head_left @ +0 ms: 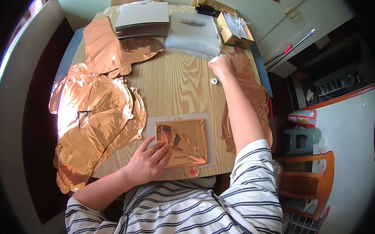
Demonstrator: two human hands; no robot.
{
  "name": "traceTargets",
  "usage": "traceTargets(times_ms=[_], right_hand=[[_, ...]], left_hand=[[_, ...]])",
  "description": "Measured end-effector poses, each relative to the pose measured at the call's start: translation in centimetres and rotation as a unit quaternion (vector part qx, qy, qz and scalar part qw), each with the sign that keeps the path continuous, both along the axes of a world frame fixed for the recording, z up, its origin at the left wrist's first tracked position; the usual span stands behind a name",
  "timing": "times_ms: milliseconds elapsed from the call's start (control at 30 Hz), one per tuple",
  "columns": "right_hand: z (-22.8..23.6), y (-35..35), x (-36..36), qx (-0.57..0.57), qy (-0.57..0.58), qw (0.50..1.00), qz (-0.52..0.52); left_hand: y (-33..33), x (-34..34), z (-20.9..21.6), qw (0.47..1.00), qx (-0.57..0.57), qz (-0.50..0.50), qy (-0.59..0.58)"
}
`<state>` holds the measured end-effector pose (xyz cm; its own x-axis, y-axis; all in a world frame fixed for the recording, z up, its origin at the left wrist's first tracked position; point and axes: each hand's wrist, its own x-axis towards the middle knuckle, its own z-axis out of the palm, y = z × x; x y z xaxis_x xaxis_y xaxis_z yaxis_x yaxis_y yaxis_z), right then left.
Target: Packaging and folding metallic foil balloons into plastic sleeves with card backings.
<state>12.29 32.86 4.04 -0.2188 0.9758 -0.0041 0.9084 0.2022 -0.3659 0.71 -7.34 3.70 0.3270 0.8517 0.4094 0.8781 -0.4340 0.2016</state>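
Note:
A flat, folded rectangle of shiny copper-coloured foil [190,140] lies on a pale grey card [212,155] at the table's near edge. My left hand [150,161], a ring on one finger, rests on the foil's left side with its fingers stretched out. My right arm reaches far forward. The fingers of my right hand [223,67] are closed beside a stack of clear plastic bags [193,35]. Something small and white shows at these fingers, too small to name. Just below that hand is a small white roll [215,81].
Large copper foil balloons, uninflated [95,113], cover the left of the table; more foil [253,94] lies under my right arm. At the back stand a stack of grey cards [144,14] and an open cardboard box [235,31]. A wooden chair [325,181] is at the right.

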Motion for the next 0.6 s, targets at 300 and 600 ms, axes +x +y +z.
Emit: traceTargets(times_ms=[300, 600], right_hand=[[0.2, -2.0, 3.4, -0.037, 0.156, 0.967, 0.198], [-0.9, -3.1, 2.1, 0.020, 0.132, 0.942, 0.307]], left_hand=[[-0.1, 0.0, -0.2, 1.000, 0.002, 0.000, 0.004], [-0.1, 0.1, -0.3, 1.000, 0.010, 0.004, -0.002]])
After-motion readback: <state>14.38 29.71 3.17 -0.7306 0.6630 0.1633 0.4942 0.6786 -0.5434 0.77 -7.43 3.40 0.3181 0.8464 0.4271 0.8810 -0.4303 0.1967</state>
